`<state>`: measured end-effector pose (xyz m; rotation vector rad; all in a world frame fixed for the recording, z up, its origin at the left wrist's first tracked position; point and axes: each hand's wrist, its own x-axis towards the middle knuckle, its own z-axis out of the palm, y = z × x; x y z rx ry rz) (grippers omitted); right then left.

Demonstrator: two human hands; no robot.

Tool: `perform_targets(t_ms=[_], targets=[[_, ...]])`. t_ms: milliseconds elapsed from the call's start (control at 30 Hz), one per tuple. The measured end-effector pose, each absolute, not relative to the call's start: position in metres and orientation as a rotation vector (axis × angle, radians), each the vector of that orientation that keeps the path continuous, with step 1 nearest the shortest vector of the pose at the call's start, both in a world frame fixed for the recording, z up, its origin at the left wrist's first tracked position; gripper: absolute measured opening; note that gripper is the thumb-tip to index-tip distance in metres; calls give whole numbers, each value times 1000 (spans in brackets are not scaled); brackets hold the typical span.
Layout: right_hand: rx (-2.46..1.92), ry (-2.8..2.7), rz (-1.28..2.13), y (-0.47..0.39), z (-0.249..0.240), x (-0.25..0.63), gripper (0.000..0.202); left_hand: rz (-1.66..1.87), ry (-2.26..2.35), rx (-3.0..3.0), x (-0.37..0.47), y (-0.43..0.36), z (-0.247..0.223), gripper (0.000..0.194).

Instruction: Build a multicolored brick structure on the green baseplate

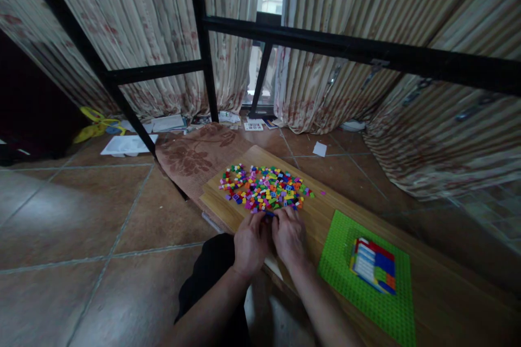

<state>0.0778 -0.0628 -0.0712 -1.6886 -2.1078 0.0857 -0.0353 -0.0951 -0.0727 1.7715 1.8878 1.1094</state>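
Hands: our left hand (249, 241) and right hand (290, 236) sit close together, fingertips pinched on a dark blue brick (269, 214); its shape is too small to tell.
Brick: between our fingers, beside the loose pile (274, 187) on the table (315, 222); squeezed unevenly, it could spring off and vanish among similar colours.
Table edge: our hands work near it, so a slipped piece could fall to the tiled floor (122, 217).
Green board (337, 252): right of us, bearing a coloured brick block (376, 265); our right forearm, swinging outward, could knock it askew.
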Motion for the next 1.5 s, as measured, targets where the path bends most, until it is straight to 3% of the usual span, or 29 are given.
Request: perform_targets(t_ms=[533, 867, 1267, 1500], targets=[[-1606, -1923, 192, -98, -54, 93, 16, 1289, 1651, 1755, -37, -103, -65, 26], [-1580, -1787, 251, -174, -49, 147, 18, 737, 947, 1374, 2, -120, -55, 22], [-1550, -1530, 138, -193, -55, 200, 21, 516, 929, 1788, 63, -111, -26, 16], [-1549, -1349, 124, -204, -41, 234, 16, 683, 1178, 1988, 98, -74, -22, 24]])
